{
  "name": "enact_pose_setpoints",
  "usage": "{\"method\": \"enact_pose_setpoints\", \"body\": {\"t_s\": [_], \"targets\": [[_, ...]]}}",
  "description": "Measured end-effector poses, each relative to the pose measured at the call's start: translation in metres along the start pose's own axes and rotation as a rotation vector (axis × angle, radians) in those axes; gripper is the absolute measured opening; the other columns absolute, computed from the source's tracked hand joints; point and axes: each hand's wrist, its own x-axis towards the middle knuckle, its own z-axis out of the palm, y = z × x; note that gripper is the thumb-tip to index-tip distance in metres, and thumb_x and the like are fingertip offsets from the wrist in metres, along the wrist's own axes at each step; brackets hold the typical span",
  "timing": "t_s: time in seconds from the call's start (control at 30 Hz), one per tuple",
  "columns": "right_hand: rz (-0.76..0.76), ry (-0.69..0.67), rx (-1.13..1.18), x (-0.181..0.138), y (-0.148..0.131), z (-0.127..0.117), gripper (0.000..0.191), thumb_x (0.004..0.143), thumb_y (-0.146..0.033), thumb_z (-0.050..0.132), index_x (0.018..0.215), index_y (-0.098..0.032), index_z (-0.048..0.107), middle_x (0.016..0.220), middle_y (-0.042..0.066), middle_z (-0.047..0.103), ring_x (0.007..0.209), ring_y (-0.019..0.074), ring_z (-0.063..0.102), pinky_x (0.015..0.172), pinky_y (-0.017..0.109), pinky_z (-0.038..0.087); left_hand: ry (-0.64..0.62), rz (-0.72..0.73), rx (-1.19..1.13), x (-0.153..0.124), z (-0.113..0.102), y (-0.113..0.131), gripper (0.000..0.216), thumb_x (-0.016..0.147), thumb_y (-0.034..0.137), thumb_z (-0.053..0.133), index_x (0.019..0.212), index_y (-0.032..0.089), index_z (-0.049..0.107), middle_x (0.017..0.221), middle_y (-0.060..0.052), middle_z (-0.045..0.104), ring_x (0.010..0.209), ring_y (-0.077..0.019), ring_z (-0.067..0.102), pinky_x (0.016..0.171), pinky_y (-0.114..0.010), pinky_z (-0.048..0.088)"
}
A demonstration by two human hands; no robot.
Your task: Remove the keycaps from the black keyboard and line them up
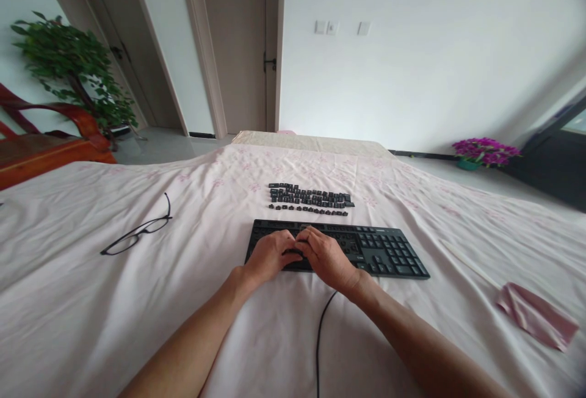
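A black keyboard [389,250] lies on the cloth in front of me, its right-hand number keys in place. Much of its left and middle part shows bare sockets without keycaps. My left hand [273,253] rests over the left half, fingers bent and pressed together. Against it, fingertips meeting, is my right hand [323,254], also closed. Whatever sits between the fingertips is hidden. Loose black keycaps [311,198] are laid out in rows just beyond the keyboard.
A pink-white cloth [206,337] covers the surface. Black-framed glasses [137,233] lie at left, a folded pink cloth [535,315] at right. The keyboard's cable [319,343] runs toward me. Beyond are a wooden chair [68,135], a potted plant [68,62] and purple flowers [485,151].
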Motion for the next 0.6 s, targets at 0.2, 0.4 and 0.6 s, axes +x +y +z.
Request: {"method": "enact_pose_setpoints", "body": {"t_s": [0.2, 0.4, 0.6], "targets": [[-0.040, 0.023, 0.092, -0.007, 0.014, 0.007, 0.018, 0.096, -0.022, 0.039, 0.089, -0.021, 0.056, 0.086, 0.004, 0.060, 0.082, 0.0161, 0.058, 0.078, 0.029, 0.048, 0.061, -0.091, 0.062, 0.001, 0.007, 0.006, 0.012, 0.081, 0.036, 0.065, 0.082, 0.025, 0.069, 0.079, 0.000, 0.064, 0.077, -0.0167, 0.059, 0.067, -0.026, 0.042], [0.042, 0.127, 0.234, -0.018, 0.024, 0.013, 0.019, 0.096, -0.026, 0.039, 0.090, -0.020, 0.056, 0.081, 0.003, 0.058, 0.071, 0.0141, 0.057, 0.066, 0.026, 0.049, 0.045, -0.097, 0.055, 0.002, 0.007, 0.008, 0.010, 0.077, 0.033, 0.069, 0.084, 0.026, 0.071, 0.081, -0.001, 0.064, 0.080, -0.0183, 0.059, 0.069, -0.028, 0.042], [-0.019, 0.164, 0.240, -0.021, 0.022, 0.012, 0.018, 0.095, -0.024, 0.041, 0.089, -0.020, 0.057, 0.079, 0.003, 0.058, 0.073, 0.0151, 0.057, 0.069, 0.027, 0.048, 0.066, -0.098, 0.083, 0.000, 0.008, 0.009, 0.012, 0.078, 0.035, 0.069, 0.083, 0.025, 0.068, 0.085, 0.000, 0.064, 0.083, -0.0181, 0.059, 0.071, -0.027, 0.042]]}}
